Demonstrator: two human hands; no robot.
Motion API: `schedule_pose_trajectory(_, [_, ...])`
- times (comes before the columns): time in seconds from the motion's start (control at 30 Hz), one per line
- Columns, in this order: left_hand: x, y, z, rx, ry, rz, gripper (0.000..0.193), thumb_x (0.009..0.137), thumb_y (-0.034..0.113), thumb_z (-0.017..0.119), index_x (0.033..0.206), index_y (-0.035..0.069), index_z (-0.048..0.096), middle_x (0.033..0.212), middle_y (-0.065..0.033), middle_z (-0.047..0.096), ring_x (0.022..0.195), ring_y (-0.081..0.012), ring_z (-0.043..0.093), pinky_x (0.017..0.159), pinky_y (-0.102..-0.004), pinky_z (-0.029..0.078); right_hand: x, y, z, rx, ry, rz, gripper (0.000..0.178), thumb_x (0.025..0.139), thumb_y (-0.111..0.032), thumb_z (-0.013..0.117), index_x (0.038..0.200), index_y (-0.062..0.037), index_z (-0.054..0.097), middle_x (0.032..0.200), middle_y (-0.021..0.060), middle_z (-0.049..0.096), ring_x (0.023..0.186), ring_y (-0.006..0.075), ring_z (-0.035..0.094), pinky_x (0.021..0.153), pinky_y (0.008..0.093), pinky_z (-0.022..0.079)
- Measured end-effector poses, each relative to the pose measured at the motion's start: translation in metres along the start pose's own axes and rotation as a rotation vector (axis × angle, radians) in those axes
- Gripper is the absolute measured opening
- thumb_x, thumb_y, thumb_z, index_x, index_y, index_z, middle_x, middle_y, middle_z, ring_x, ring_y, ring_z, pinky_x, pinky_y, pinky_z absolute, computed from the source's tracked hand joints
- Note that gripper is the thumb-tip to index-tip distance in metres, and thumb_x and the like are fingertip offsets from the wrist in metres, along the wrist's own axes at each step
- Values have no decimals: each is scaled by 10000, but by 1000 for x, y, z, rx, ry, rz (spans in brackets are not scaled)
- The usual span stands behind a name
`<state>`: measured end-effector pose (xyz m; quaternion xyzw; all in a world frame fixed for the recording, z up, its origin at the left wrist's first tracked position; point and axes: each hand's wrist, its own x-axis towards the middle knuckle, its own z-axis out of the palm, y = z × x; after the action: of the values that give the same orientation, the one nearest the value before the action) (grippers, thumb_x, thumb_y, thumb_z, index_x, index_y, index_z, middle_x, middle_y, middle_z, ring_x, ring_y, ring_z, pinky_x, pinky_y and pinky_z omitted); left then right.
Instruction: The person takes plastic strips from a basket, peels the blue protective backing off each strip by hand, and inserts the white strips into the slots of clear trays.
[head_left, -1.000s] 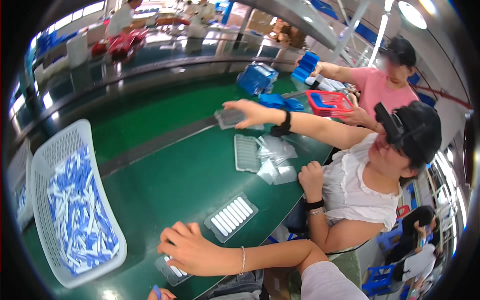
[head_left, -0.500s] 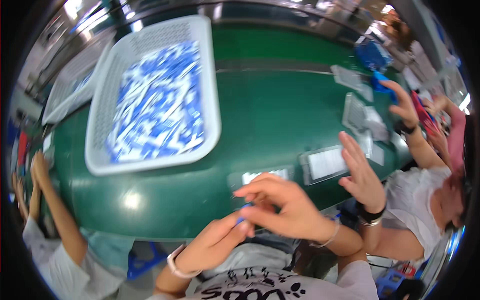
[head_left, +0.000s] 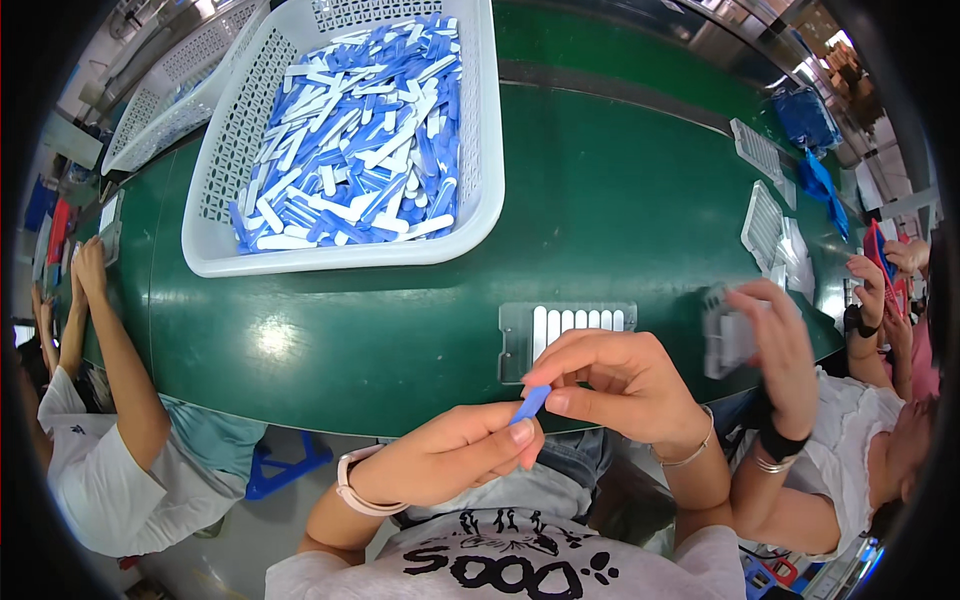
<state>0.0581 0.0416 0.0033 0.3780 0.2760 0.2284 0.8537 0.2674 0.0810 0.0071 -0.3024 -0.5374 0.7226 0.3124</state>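
In front of my body, a small flat blue stick [head_left: 532, 402] is held between my two hands. My left hand [head_left: 465, 450] pinches its lower end between thumb and fingers. At the upper end, the bent fingers and thumb of my right hand [head_left: 625, 390] close on the stick's tip. Just beyond my right hand, a clear plastic tray [head_left: 514, 345] lies on the green table, with several white sticks [head_left: 556, 320] side by side in it; my fingers cover its near right part.
A large white basket [head_left: 345, 262] full of blue and white sticks [head_left: 350, 150] stands beyond my hands, to the left. On the right, a co-worker's hand [head_left: 785, 350] is at another tray [head_left: 728, 335]. More trays [head_left: 765, 225] lie farther right. Another person's arm [head_left: 120, 340] rests leftward.
My view has shifted, so the basket appears higher. The blue stick now shows more plainly between my hands. The co-worker's tray on the right has been lifted or shifted and is blurred.
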Motion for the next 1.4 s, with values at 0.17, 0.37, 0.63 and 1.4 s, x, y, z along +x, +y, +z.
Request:
schedule_pose_trajectory(0.17, [-1,-4,-3,6,102,38,361,1016,317,382,903,14,542,619,49,364,514,-49,282,468,-214,239,2,2,6,-196,139,-113,94,822,-12,667,912,-37,655,895,32,665,765,91,584,652,234,435])
schedule_pose_trajectory(0.37, [4,-5,-2,373,449,192,279,997,260,465,901,37,602,637,57,440,577,-33,332,534,-198,305,-10,11,21,-568,334,-381,153,712,1,734,834,-52,659,766,45,659,671,183,616,602,278,473])
schedule_pose_trajectory(0.63, [12,7,-14,213,287,43,181,964,199,530,925,31,584,579,40,443,513,-40,341,466,-232,263,-8,12,13,-1010,284,-774,181,631,-9,748,781,-62,661,899,64,663,717,174,596,545,248,412])
schedule_pose_trajectory(1.4, [17,-9,-1,1691,524,99,535,793,30,622,1308,135,525,605,-48,586,441,-218,551,410,-328,433,-20,43,9,-1435,422,-480,108,756,-197,673,782,-144,583,1044,-26,676,1050,142,544,746,362,206])
